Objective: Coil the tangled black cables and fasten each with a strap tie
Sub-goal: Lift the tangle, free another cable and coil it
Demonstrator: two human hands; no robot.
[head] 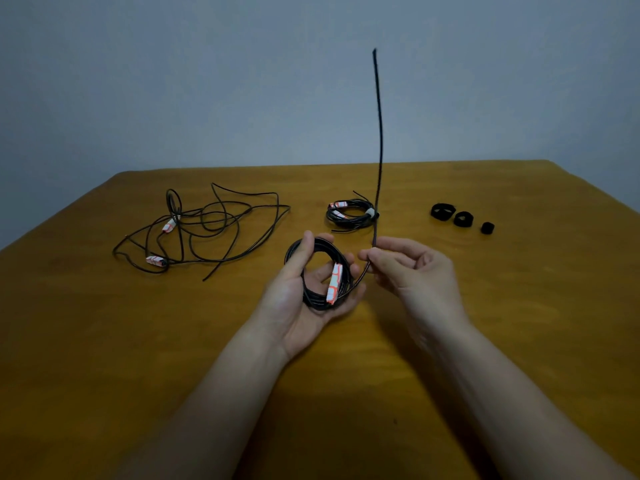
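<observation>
My left hand (298, 306) holds a coiled black cable (313, 296) with a white-and-orange label, thumb over the coil's top. The coil's free end (379, 140) sticks straight up above the table. My right hand (412, 271) pinches that free end just right of the coil. A tangled heap of black cables (207, 226) with two labels lies at the left. A finished coil (351, 214), bound with a strap, rests behind my hands. Three rolled black strap ties (462, 219) sit at the right.
Everything lies on a brown wooden table (485, 341) whose far edge meets a plain grey wall. The table's left corner edge runs diagonally near the tangled heap.
</observation>
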